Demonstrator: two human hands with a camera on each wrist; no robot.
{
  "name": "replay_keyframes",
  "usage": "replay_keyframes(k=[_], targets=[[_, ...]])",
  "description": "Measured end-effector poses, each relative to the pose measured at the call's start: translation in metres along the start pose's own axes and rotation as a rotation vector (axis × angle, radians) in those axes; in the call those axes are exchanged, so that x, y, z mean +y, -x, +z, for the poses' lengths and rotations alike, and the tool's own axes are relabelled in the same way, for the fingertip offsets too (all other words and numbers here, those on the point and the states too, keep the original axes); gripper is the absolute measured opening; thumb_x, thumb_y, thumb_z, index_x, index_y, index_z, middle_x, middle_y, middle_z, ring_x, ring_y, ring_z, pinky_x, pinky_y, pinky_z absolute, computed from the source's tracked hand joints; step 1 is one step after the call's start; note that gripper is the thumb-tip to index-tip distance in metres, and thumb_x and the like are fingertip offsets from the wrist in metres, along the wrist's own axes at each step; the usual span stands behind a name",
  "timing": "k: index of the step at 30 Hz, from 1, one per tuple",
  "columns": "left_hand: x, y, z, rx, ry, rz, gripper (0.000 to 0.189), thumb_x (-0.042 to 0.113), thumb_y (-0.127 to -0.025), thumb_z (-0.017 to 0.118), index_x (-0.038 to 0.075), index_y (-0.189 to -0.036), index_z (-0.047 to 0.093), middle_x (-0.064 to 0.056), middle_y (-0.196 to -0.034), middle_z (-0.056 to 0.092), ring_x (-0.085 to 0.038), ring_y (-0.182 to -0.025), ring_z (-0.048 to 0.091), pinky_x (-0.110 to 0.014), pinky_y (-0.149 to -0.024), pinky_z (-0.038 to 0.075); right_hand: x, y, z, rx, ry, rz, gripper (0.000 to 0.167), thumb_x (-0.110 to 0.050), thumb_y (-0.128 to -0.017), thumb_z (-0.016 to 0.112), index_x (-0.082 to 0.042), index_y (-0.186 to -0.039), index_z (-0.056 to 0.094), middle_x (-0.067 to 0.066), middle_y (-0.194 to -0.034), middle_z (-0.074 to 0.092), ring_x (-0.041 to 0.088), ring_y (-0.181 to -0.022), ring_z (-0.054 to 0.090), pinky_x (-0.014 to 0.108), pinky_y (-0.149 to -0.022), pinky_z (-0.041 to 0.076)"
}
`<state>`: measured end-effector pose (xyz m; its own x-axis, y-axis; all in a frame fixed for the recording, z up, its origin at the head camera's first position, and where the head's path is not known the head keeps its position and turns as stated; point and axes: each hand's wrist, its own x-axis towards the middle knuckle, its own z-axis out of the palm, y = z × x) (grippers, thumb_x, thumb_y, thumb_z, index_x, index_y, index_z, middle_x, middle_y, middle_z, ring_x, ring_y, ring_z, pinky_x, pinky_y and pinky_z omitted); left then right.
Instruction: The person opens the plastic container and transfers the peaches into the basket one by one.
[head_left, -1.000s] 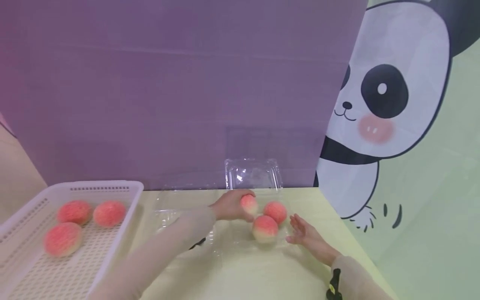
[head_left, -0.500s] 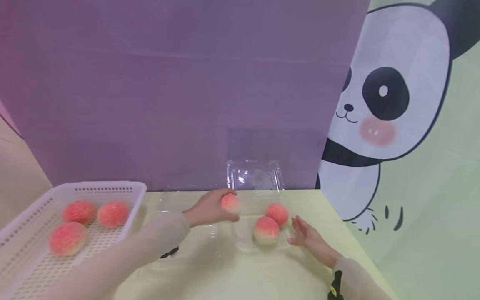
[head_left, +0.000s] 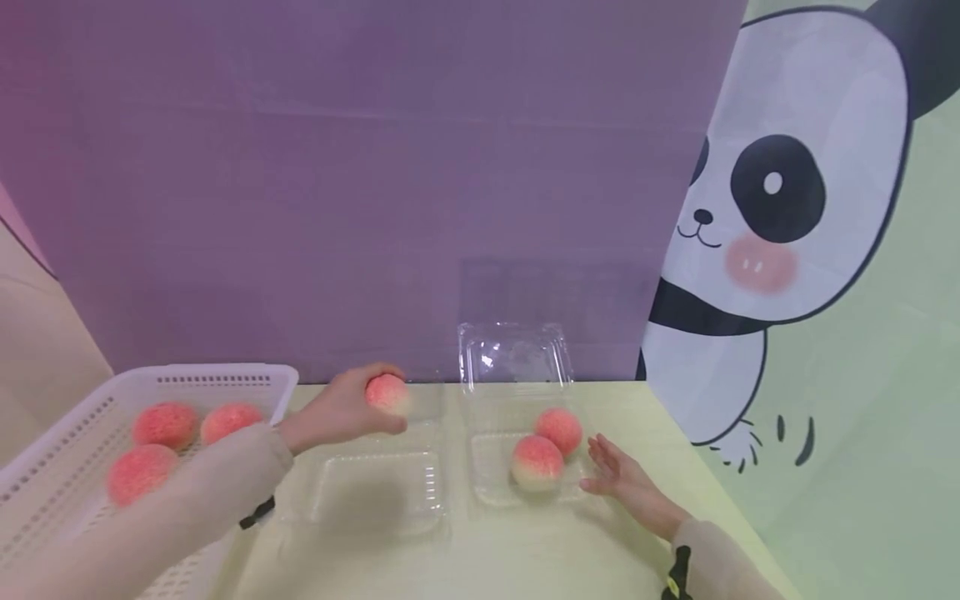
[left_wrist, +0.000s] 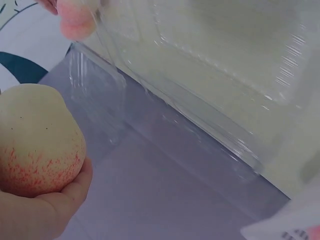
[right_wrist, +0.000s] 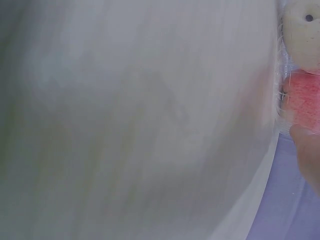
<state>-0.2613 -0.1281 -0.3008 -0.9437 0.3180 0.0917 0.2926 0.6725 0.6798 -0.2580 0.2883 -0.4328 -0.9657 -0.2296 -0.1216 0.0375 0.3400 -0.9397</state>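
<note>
My left hand point(head_left: 347, 410) grips a pink and cream peach point(head_left: 387, 395) over the left clear plastic box point(head_left: 375, 492). In the left wrist view the peach point(left_wrist: 37, 135) lies in the curled hand point(left_wrist: 47, 212), its pale side up. On the right side a second clear box point(head_left: 491, 471) holds two peaches, a nearer peach point(head_left: 537, 464) and a farther peach point(head_left: 560, 430). Beside them my right hand point(head_left: 633, 487) stands with its fingers extended, holding nothing. Only part of this hand point(right_wrist: 307, 155) shows in the right wrist view, near a peach point(right_wrist: 302, 97).
A white perforated basket point(head_left: 285, 387) stands at the left with three peaches, partly behind my left sleeve. The right box's lid point(head_left: 517, 358) stands raised against the purple backdrop point(head_left: 375, 208). A panda picture point(head_left: 847, 250) covers the right wall.
My left hand has carried the peach leftward, out of the right box and over to the left box. My right hand has stayed beside the two other peaches.
</note>
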Motion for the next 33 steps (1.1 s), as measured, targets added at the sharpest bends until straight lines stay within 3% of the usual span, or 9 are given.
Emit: replay_keyframes(k=[8,14,18,20,25,33], targets=[[-0.035,0.02,-0.03,0.064,-0.063,0.014,0.064,0.034,-0.064,0.08,0.015,-0.12,0.054,-0.01,-0.114,0.06,-0.019,-0.087,0.057,-0.03,-0.069,0.047,-0.003,0.0,0.001,0.007,0.008,0.014,0.091,-0.014,-0.084,0.064,0.0,-0.145,-0.002,0.018,-0.152,0.008,0.032,-0.139,0.01,0.048,-0.111,0.016],[-0.059,0.033,-0.053,0.06,-0.01,-0.04,0.068,0.04,-0.069,0.077,0.017,-0.125,0.048,-0.012,-0.12,0.055,-0.022,-0.094,0.056,-0.031,-0.071,0.047,-0.002,-0.001,0.001,0.013,0.005,0.017,0.092,-0.013,-0.084,0.064,0.0,-0.145,-0.002,0.018,-0.152,0.008,0.032,-0.139,0.01,0.047,-0.111,0.016],[-0.076,0.038,-0.062,0.109,-0.052,-0.06,0.071,0.044,-0.07,0.075,0.014,-0.128,0.046,-0.017,-0.124,0.052,-0.026,-0.097,0.053,-0.032,-0.072,0.046,0.0,-0.002,0.001,0.011,0.0,0.017,0.092,-0.013,-0.084,0.064,0.0,-0.145,-0.003,0.018,-0.152,0.008,0.032,-0.139,0.01,0.047,-0.111,0.016],[-0.086,0.041,-0.065,0.121,-0.048,-0.081,0.073,0.045,-0.071,0.074,0.013,-0.13,0.044,-0.019,-0.126,0.049,-0.029,-0.098,0.051,-0.031,-0.066,0.048,0.001,-0.002,0.001,0.008,-0.001,0.017,0.092,-0.014,-0.084,0.064,0.0,-0.145,-0.003,0.018,-0.152,0.007,0.032,-0.139,0.01,0.047,-0.111,0.016],[-0.106,0.049,-0.07,0.095,0.067,-0.155,0.082,0.04,-0.072,0.075,0.01,-0.137,0.035,-0.025,-0.127,0.043,-0.033,-0.097,0.049,-0.035,-0.057,0.055,0.003,-0.002,0.0,0.002,0.002,0.009,0.092,-0.015,-0.084,0.064,-0.001,-0.145,-0.003,0.017,-0.153,0.006,0.032,-0.139,0.009,0.046,-0.111,0.016],[-0.138,0.057,-0.075,0.133,-0.145,-0.097,0.076,0.042,-0.073,0.073,0.004,-0.132,0.043,-0.025,-0.126,0.049,-0.031,-0.1,0.053,-0.036,-0.073,0.046,0.002,-0.002,0.0,0.003,0.005,0.006,0.093,-0.014,-0.084,0.064,0.0,-0.145,-0.003,0.018,-0.152,0.006,0.032,-0.139,0.009,0.045,-0.11,0.016]])
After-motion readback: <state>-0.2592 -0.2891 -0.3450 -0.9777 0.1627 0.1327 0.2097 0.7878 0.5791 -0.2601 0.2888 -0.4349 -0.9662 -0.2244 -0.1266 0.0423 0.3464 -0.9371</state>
